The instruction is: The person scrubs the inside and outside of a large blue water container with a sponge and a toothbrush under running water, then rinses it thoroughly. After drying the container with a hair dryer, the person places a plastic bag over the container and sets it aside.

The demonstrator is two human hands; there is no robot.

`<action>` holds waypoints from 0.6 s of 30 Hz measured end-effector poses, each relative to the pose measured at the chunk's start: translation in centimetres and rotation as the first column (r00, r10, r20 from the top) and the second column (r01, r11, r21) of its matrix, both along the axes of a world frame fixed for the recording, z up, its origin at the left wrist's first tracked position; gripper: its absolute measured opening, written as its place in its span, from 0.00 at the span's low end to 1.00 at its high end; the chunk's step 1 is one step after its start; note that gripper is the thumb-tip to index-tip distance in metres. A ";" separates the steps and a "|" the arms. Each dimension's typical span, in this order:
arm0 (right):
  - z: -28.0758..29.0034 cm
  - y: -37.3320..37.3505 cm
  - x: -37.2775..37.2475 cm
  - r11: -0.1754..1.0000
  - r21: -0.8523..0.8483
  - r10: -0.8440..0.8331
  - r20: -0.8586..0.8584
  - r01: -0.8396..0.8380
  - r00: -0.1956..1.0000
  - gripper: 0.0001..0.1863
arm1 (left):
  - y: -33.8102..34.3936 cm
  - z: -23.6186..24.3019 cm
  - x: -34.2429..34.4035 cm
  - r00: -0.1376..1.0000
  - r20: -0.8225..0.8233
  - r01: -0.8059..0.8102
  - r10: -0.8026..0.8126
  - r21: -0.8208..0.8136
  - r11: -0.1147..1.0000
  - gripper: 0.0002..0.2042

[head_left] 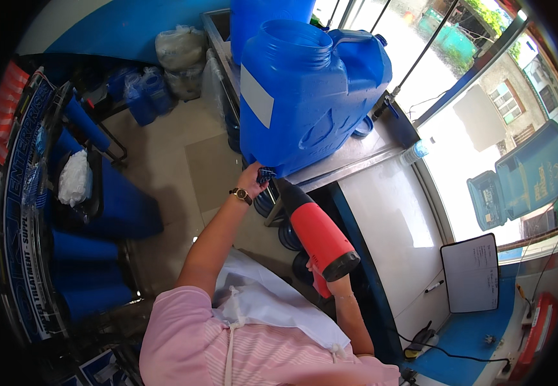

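Note:
A large blue plastic water jug with an open wide mouth and a white label stands on the metal counter's edge. My left hand, with a watch on the wrist, is closed on a small dark piece at the jug's lower front corner. Its exact kind is too small to tell. My right hand grips the handle of a red heat gun. The gun's black nozzle points at that dark piece, close to my left fingers. The heat gun's body partly hides my right fingers.
Another blue container stands behind the jug. A round blue cap lies on the metal counter. Blue containers fill the left side. A whiteboard and a black cord are at right, beside the window.

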State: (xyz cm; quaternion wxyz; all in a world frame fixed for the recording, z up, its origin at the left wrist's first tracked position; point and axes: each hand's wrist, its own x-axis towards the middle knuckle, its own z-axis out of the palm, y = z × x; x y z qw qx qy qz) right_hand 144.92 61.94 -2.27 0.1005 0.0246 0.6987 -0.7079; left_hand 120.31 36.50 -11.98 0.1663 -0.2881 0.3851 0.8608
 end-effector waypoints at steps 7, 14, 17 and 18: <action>1.0 -6.2 1.6 0.979 -0.067 -0.189 0.025 0.191 0.982 0.17 | -0.4 -0.6 -0.6 0.988 -0.010 0.157 -0.156 0.035 0.987 0.19; -1.2 -15.3 2.6 0.861 0.390 -0.263 -0.210 0.327 0.942 0.17 | -3.3 -0.1 0.0 0.960 -0.028 0.272 -0.280 0.345 0.898 0.15; 0.5 -19.9 2.4 0.795 0.431 -0.301 -0.330 0.426 0.895 0.23 | -4.2 -0.9 0.0 0.940 -0.084 0.333 -0.330 0.430 0.839 0.12; 1.4 -21.1 2.1 0.747 0.521 -0.253 -0.352 0.413 0.901 0.25 | -4.4 -1.3 -0.1 0.938 -0.118 0.344 -0.326 0.437 0.831 0.11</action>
